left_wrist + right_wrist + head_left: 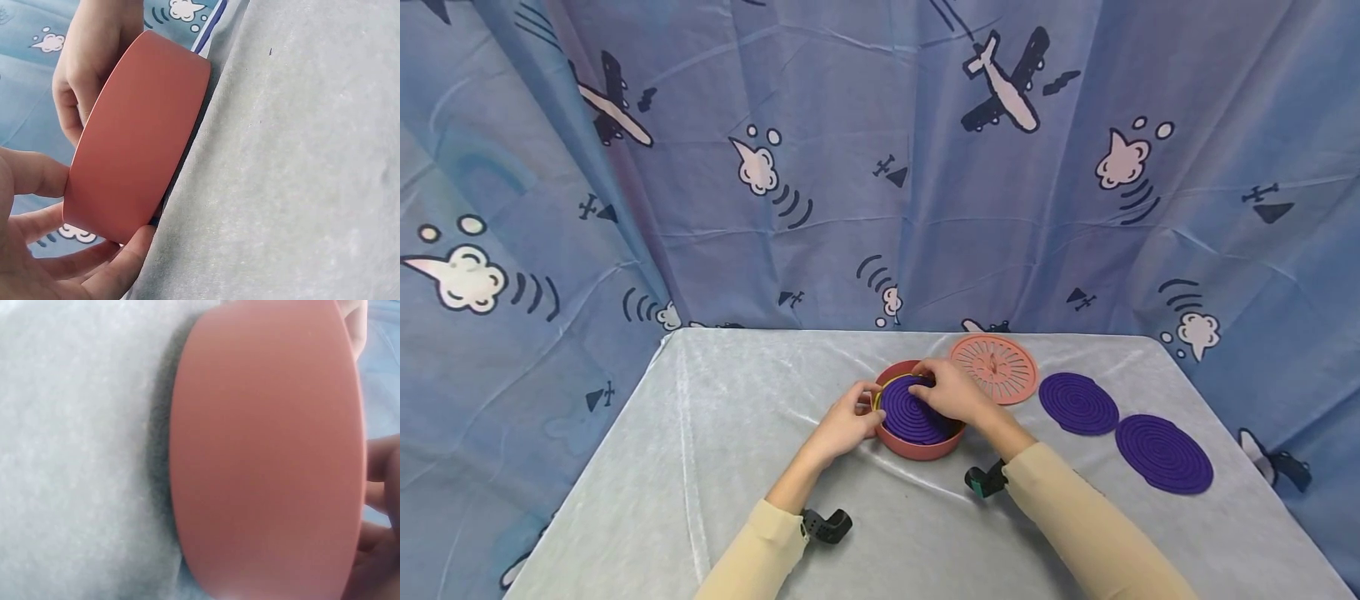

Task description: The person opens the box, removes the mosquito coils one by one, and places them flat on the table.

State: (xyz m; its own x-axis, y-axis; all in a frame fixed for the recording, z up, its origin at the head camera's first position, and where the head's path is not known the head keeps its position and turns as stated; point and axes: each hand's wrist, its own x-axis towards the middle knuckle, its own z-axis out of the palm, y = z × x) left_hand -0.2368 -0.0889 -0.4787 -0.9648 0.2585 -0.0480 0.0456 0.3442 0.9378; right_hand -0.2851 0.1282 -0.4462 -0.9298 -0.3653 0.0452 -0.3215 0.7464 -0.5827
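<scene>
A round terracotta-red container [917, 452] stands on the cloth, holding a purple ringed coaster [913, 417]. A yellow edge [880, 392] shows beside that coaster, along the container's left inner wall. My left hand [842, 423] grips the container's left side; in the left wrist view its thumb meets the rim and its fingers [125, 265] reach round the lower wall. From the far right, my right hand [953, 392] reaches over the rim and pinches the purple coaster's upper edge. In the right wrist view the container wall [269, 450] hides most of the work.
Behind and right of the container lies a slotted orange-pink lid [1011, 379] with a central knob. Two more purple coasters, one nearer the lid [1078, 404] and one farther right [1165, 454], lie on the pale cloth-covered table [752, 400]. A blue patterned curtain [850, 233] hangs behind.
</scene>
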